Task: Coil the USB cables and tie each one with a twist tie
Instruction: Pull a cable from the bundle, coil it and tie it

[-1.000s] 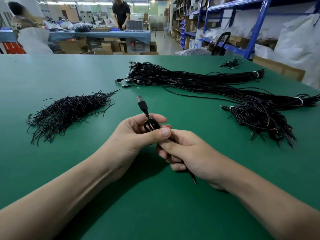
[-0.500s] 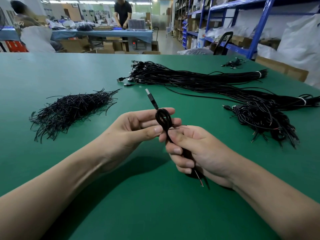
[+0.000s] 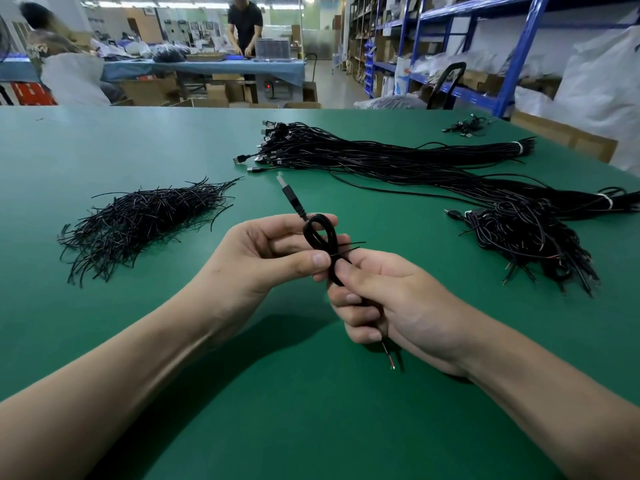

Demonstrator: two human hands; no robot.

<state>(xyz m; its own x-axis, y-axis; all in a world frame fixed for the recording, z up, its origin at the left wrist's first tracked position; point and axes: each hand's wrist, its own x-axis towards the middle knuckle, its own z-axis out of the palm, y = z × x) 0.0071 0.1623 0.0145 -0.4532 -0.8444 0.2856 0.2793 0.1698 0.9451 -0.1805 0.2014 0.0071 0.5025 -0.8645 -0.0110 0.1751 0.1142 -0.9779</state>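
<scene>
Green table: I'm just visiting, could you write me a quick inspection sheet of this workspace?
Surface: green table, flat and matte.
Job's things: coiled USB cable held above the table, a twist tie round its middle with ends sticking out; pile of twist ties at left.
Clutter: small cable tangle near the far right edge.
Grippers: no robot; left hand pinches the coiled USB cable, right hand grips its lower part.
Cables: long banded bundle lying at the back; heap of coiled cables at right.
Surroundings: blue shelving; a person at a far table.
</scene>
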